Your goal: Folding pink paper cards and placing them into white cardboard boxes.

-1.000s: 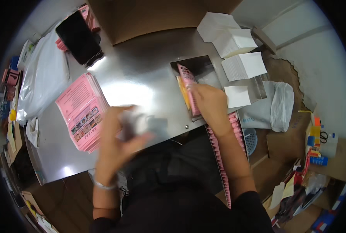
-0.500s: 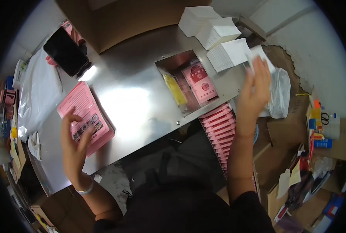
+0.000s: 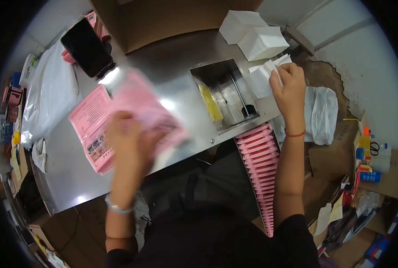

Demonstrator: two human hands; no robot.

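Observation:
My left hand (image 3: 134, 140), smeared by motion, is over the left part of the metal table. A pink printed sheet or flat packet (image 3: 147, 105), also blurred, moves with it, and the fingers seem closed on its lower side. Just left lies a stack of pink printed sheets (image 3: 89, 116), with text and small round pictures on top. My right hand (image 3: 290, 87) pinches white folded napkins (image 3: 275, 67) at the nearest napkin stack (image 3: 258, 84). Between the hands, a rectangular opening (image 3: 228, 96) shows metal rods, a black round part and a yellow strip (image 3: 211, 103).
Pink packets fill a sloping chute (image 3: 259, 165) below the table edge. More napkin stacks (image 3: 262, 43) stand behind my right hand, with a white plastic bag (image 3: 321, 114) beside it. A phone (image 3: 86, 48), clear plastic bags (image 3: 51, 94) and a large cardboard box (image 3: 176, 22) border the table.
My left hand has moved right, bringing a pink sheet off the stack. My right hand has come back to the napkin stack. The pink packet no longer shows in the opening.

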